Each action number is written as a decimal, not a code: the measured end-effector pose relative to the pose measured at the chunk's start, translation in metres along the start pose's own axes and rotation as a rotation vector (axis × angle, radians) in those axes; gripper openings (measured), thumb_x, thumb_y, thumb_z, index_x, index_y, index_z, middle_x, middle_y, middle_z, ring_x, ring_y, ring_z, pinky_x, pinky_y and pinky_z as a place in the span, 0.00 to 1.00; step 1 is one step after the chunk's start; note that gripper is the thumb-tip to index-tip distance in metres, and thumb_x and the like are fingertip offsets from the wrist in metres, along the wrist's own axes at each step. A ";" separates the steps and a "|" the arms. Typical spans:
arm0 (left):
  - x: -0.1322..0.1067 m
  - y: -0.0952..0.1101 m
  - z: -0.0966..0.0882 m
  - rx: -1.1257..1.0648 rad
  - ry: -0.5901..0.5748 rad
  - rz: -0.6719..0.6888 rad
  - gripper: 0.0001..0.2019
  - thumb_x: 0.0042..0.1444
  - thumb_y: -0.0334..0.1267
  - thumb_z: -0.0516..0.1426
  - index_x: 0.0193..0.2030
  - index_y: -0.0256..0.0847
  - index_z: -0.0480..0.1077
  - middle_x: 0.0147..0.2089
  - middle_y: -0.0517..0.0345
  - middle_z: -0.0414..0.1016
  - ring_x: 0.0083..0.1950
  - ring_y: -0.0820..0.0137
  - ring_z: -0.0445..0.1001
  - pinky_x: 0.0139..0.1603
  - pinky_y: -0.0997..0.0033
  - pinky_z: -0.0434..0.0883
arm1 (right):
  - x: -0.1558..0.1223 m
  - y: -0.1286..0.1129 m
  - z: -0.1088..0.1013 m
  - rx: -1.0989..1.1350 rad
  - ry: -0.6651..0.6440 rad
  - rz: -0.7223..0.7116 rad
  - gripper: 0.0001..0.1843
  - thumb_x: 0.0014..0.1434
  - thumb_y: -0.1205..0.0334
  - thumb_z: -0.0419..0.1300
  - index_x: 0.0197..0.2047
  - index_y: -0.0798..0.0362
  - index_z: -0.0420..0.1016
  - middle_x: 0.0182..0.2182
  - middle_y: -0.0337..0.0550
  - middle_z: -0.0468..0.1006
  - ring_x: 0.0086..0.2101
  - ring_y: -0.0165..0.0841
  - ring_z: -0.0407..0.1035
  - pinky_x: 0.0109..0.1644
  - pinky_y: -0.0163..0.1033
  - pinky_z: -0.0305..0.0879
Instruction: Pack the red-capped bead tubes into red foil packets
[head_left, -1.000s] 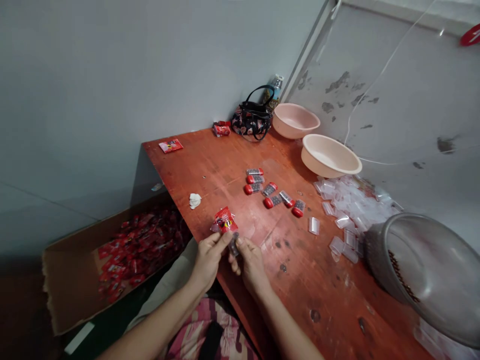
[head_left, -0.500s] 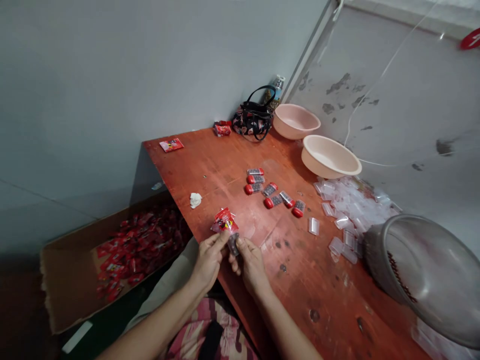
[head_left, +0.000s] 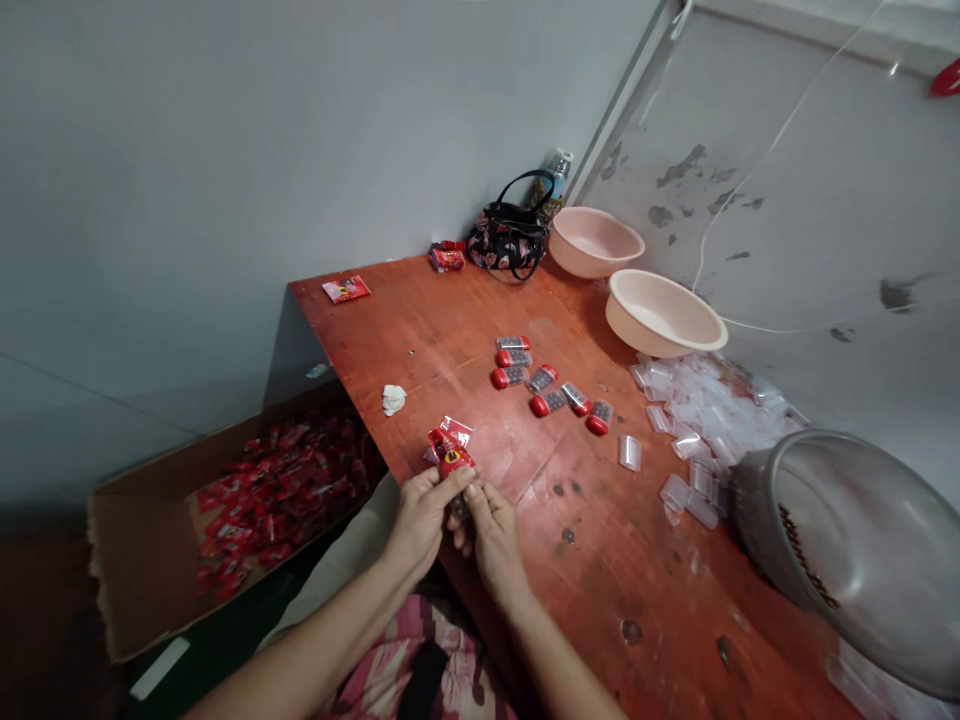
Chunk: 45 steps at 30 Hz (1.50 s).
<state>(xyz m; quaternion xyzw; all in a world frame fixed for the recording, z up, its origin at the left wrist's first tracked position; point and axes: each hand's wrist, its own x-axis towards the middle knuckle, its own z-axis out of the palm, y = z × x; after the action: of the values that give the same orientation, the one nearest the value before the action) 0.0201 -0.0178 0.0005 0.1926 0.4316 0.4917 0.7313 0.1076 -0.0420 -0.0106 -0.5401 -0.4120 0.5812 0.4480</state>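
1. One camera, worn on the person's head, is looking forward and down from above.
2. It is facing the far corner of a red-orange table (head_left: 600, 570), viewing from close behind the hands (head_left: 424, 522) at the frame's lower middle.

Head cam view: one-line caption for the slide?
Left hand and right hand hold a red packet over a red-brown wooden table.

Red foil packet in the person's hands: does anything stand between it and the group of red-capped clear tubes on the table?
Nothing visible does. The red foil packet is held by the left hand and right hand; only the bare reddish wooden tabletop lies between it and the red-capped clear tubes.
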 end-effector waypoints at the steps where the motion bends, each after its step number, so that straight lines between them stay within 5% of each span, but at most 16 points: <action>1: -0.002 -0.001 0.001 0.009 -0.004 0.013 0.12 0.45 0.43 0.59 0.29 0.33 0.70 0.13 0.66 0.62 0.09 0.77 0.57 0.08 0.76 0.58 | 0.001 0.000 0.000 0.049 -0.012 0.007 0.19 0.58 0.48 0.48 0.26 0.55 0.64 0.16 0.33 0.65 0.13 0.22 0.54 0.14 0.27 0.50; 5: -0.007 0.000 0.002 0.021 -0.070 0.065 0.11 0.48 0.43 0.57 0.28 0.35 0.67 0.15 0.64 0.63 0.11 0.75 0.61 0.10 0.73 0.62 | 0.004 -0.003 -0.004 0.151 -0.052 0.039 0.20 0.59 0.49 0.47 0.24 0.56 0.64 0.14 0.33 0.64 0.12 0.21 0.52 0.14 0.26 0.48; 9: -0.007 0.004 0.002 -0.103 -0.147 0.063 0.11 0.52 0.42 0.54 0.27 0.36 0.66 0.18 0.64 0.63 0.17 0.76 0.64 0.19 0.73 0.66 | 0.004 -0.011 -0.010 -0.005 0.011 0.002 0.17 0.58 0.50 0.50 0.28 0.55 0.66 0.17 0.34 0.66 0.14 0.23 0.56 0.16 0.27 0.53; 15: -0.001 0.000 -0.002 -0.085 -0.018 0.080 0.09 0.46 0.40 0.59 0.25 0.36 0.67 0.18 0.65 0.64 0.17 0.78 0.61 0.20 0.76 0.63 | -0.001 -0.012 -0.006 -0.277 0.122 -0.126 0.13 0.56 0.51 0.52 0.33 0.52 0.69 0.19 0.36 0.68 0.19 0.27 0.62 0.22 0.30 0.58; 22: -0.005 -0.003 -0.010 0.289 0.131 0.208 0.13 0.41 0.46 0.59 0.19 0.38 0.68 0.15 0.63 0.64 0.18 0.74 0.61 0.19 0.75 0.57 | 0.001 -0.003 -0.010 -0.052 -0.034 0.033 0.19 0.58 0.48 0.47 0.28 0.55 0.65 0.17 0.35 0.66 0.14 0.23 0.56 0.15 0.28 0.52; 25: -0.006 0.005 -0.015 0.427 0.127 0.260 0.12 0.41 0.45 0.59 0.20 0.38 0.68 0.16 0.64 0.63 0.20 0.74 0.60 0.20 0.75 0.55 | 0.008 -0.020 -0.026 -0.319 -0.041 -0.085 0.15 0.56 0.50 0.52 0.32 0.53 0.71 0.22 0.38 0.72 0.21 0.29 0.65 0.24 0.32 0.60; 28: -0.005 0.011 -0.016 0.675 0.082 0.345 0.13 0.42 0.44 0.58 0.16 0.39 0.64 0.16 0.66 0.58 0.20 0.75 0.56 0.21 0.75 0.52 | 0.021 -0.054 -0.039 -0.571 0.092 -0.321 0.14 0.54 0.54 0.56 0.42 0.49 0.71 0.36 0.44 0.74 0.33 0.35 0.67 0.36 0.38 0.62; 30: -0.006 0.012 -0.014 0.826 0.047 0.416 0.13 0.43 0.42 0.57 0.15 0.39 0.60 0.16 0.66 0.55 0.20 0.76 0.53 0.22 0.75 0.49 | 0.031 -0.074 -0.042 -0.652 0.017 -0.468 0.15 0.54 0.56 0.56 0.45 0.50 0.69 0.44 0.46 0.71 0.41 0.37 0.65 0.43 0.40 0.60; 32: -0.007 0.012 -0.010 0.888 0.022 0.462 0.14 0.42 0.41 0.58 0.14 0.40 0.58 0.16 0.66 0.53 0.20 0.76 0.52 0.22 0.74 0.48 | 0.039 -0.085 -0.038 -0.698 -0.146 -0.531 0.09 0.55 0.58 0.55 0.39 0.50 0.71 0.40 0.45 0.72 0.40 0.36 0.65 0.44 0.41 0.59; 35: -0.009 0.009 -0.007 0.852 0.005 0.431 0.14 0.43 0.41 0.57 0.15 0.40 0.57 0.16 0.66 0.53 0.20 0.76 0.52 0.22 0.74 0.48 | 0.049 -0.082 -0.029 -0.691 -0.193 -0.514 0.09 0.57 0.59 0.53 0.28 0.52 0.70 0.29 0.42 0.72 0.32 0.32 0.65 0.40 0.38 0.59; 41: -0.004 0.000 -0.014 0.502 -0.077 0.209 0.11 0.45 0.42 0.58 0.21 0.37 0.65 0.19 0.65 0.61 0.22 0.76 0.57 0.23 0.76 0.54 | 0.050 -0.066 -0.032 -0.353 0.222 -0.383 0.11 0.57 0.57 0.52 0.27 0.54 0.67 0.25 0.38 0.69 0.28 0.30 0.63 0.34 0.34 0.59; 45: 0.002 0.006 -0.011 0.132 -0.034 0.167 0.10 0.46 0.41 0.58 0.30 0.35 0.70 0.26 0.59 0.69 0.27 0.73 0.65 0.30 0.74 0.62 | 0.028 -0.049 -0.035 -0.264 0.135 -0.267 0.09 0.56 0.57 0.54 0.37 0.53 0.70 0.33 0.41 0.72 0.34 0.32 0.66 0.39 0.36 0.61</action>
<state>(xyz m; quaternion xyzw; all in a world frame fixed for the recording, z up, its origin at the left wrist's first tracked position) 0.0086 -0.0154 -0.0021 0.2839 0.4331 0.5184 0.6805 0.1459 -0.0027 0.0268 -0.5726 -0.5217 0.4198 0.4729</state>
